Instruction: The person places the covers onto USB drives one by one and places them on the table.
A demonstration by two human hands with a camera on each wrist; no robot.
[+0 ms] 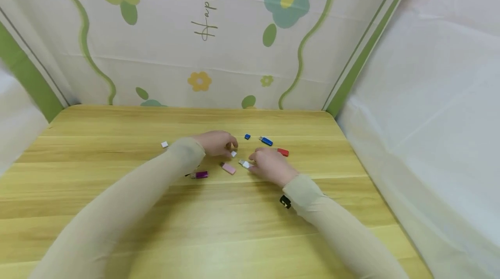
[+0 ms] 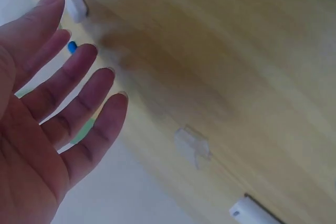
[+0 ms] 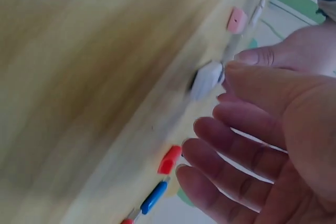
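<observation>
Nearest to us are the two pale sleeves (image 1: 109, 222), and on the right cuff sits a black wrist fitting (image 1: 285, 201). Farther on lie a purple USB stick (image 1: 201, 175) and a pink USB stick (image 1: 228, 169). Next comes the white USB stick (image 1: 246, 165), its bare connector turned toward the left; it is at the thumb of the right hand (image 1: 273, 167). Just beyond that connector, the small white cap (image 1: 234, 154) is beside the left hand (image 1: 216, 143). Both hands are apart from each other, with their outer fingers loosely extended; we cannot tell whether either one really pinches its piece.

We judge that the step in hand concerns this white stick and cap, but joining or parting we cannot decide. For joining, the move would call for a firm hold on each and a straight line between them.

Behind, the red USB stick (image 1: 283, 152) is partly covered by the right hand, while the blue USB stick (image 1: 266, 141) and blue cap (image 1: 248, 136) show well. Left wrist view gives a blurred transparent cap (image 2: 191, 146) and a white piece (image 2: 252, 212) cut by the lower edge.
</observation>
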